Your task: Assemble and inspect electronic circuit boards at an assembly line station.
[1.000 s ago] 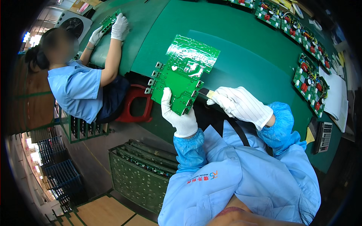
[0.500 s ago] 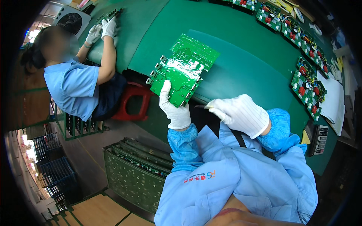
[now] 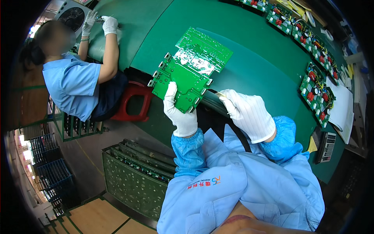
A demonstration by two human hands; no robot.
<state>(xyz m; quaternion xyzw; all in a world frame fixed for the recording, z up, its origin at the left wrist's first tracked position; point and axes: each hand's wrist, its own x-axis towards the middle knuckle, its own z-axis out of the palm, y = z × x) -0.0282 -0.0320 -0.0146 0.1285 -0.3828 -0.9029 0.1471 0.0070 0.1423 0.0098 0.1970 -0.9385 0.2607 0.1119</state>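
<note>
A green circuit board is held solder side up over the bench's near edge. Silver tabbed parts stick out along its left and lower right edges. My left hand, in a white glove, is closed on the near corner, thumb on top and fingers mostly hidden below. My right hand, also gloved, is closed round a thin dark-tipped tool, beside the board's lower right edge. Most of the tool is hidden by the fingers, so its exact kind cannot be made out.
Several populated circuit boards line the bench's right side, near papers and a calculator. A green perforated rack of boards stands at lower left. A co-worker sits at left by a red stool.
My right hand has risen slightly, bringing the tool up toward the board's right edge. The board has shifted and turned a little. The co-worker's hands have moved apart.
</note>
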